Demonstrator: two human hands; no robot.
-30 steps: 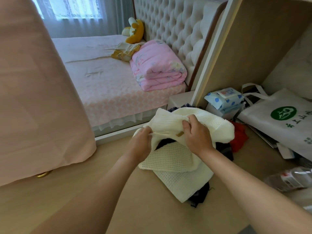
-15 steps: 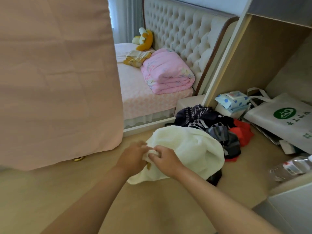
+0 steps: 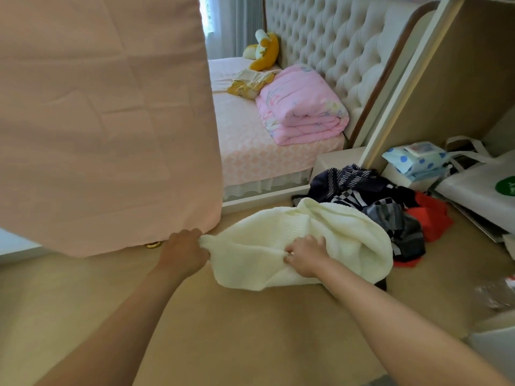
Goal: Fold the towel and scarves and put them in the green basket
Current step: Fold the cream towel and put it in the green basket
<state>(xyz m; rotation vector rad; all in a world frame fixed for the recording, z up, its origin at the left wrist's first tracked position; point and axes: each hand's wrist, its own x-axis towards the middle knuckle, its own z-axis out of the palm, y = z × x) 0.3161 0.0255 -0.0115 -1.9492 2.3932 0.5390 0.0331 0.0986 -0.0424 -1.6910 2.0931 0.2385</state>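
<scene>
Between the 2 hands lies the soft cream knitted towel (image 3: 334, 235), bunched up on the flat tan surface (image 3: 223, 330). The left hand (image 3: 182, 253) pinches one corner with curled fingers. The right hand (image 3: 305, 256) grips a fold near the middle. Just past the right hand sits a messy pile of dark striped and checked scarves (image 3: 362, 190), touching a red cloth (image 3: 429, 215). Nothing looks folded yet, and no green basket shows. I think the job has only begun.
</scene>
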